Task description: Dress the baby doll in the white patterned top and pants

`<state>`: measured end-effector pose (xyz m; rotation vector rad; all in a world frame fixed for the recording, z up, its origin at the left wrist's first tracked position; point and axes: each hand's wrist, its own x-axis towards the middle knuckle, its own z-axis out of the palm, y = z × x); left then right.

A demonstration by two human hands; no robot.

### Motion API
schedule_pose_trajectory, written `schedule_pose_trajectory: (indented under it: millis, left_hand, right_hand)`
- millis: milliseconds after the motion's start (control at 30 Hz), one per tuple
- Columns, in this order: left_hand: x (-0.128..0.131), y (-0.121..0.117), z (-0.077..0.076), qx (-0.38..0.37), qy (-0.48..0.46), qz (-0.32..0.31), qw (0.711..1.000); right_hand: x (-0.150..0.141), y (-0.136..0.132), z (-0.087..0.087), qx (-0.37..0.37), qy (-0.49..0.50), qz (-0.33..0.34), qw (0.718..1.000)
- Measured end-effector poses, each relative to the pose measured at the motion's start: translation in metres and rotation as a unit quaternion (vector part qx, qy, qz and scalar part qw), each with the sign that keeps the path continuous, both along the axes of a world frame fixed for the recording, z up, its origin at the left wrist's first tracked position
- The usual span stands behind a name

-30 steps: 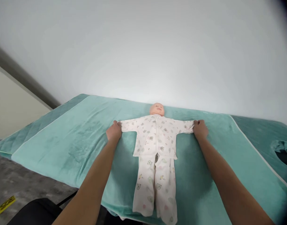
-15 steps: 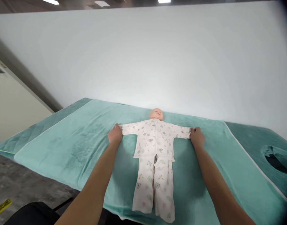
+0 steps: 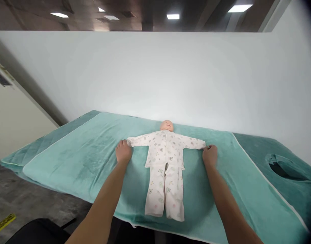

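Note:
A baby doll (image 3: 167, 125) lies on its back on the mint-green bed cover, dressed in a white printed long-sleeved top (image 3: 163, 147) and matching trousers (image 3: 164, 193). Both sleeves are stretched out sideways, and the legs point toward me. At the cuff of the sleeve on the left, my left hand (image 3: 123, 151) is closed with the thumb side against the fabric. My right hand (image 3: 210, 155) pinches the end of the other sleeve between its fingertips. The doll's own hands cannot be seen.
The mint-green cover (image 3: 76, 159) spreads over a bed with a darker green end and an oval face hole (image 3: 284, 168) at the right. A white wall (image 3: 170, 74) rises behind it. Bottom left are a black seat-like object (image 3: 35, 232) and yellow floor tape (image 3: 4, 223).
The view has tilted up slightly, showing more ceiling. Both hands stay at the sleeve ends; the left hand's fingers now lie a little farther out from the cuff. The doll keeps its pose.

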<state>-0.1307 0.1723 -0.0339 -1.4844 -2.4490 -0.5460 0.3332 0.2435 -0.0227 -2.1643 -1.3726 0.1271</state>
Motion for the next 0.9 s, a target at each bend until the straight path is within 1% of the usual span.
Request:
schedule_pose_trajectory:
  millis: [167,333,467,633,700,800,900]
  left_hand:
    - [0.008,-0.022,-0.004,0.013,0.014,0.001,1.0]
    - [0.007,-0.036,-0.011,-0.043,0.029,-0.014,0.999]
    - [0.003,-0.044,-0.015,-0.068,0.043,-0.031,0.996]
    - [-0.002,-0.05,-0.019,-0.078,0.039,-0.058,0.995]
    - [-0.002,-0.054,-0.018,-0.08,0.037,-0.067,0.994]
    - [0.001,-0.062,-0.011,-0.082,0.044,-0.071,0.993]
    - [0.004,-0.069,-0.002,-0.071,0.053,-0.073,0.993]
  right_hand:
    - [-0.012,-0.032,0.006,-0.057,-0.028,0.055,0.996]
    - [-0.024,-0.062,0.008,-0.1,-0.072,0.108,0.986]
    - [-0.033,-0.087,0.008,-0.116,-0.104,0.123,0.98]
    - [-0.041,-0.111,0.006,-0.138,-0.121,0.131,0.974]
    - [-0.046,-0.12,0.008,-0.144,-0.118,0.126,0.974]
    - [-0.054,-0.136,0.013,-0.143,-0.098,0.126,0.977]
    - [-0.064,-0.162,0.018,-0.136,-0.062,0.139,0.979]
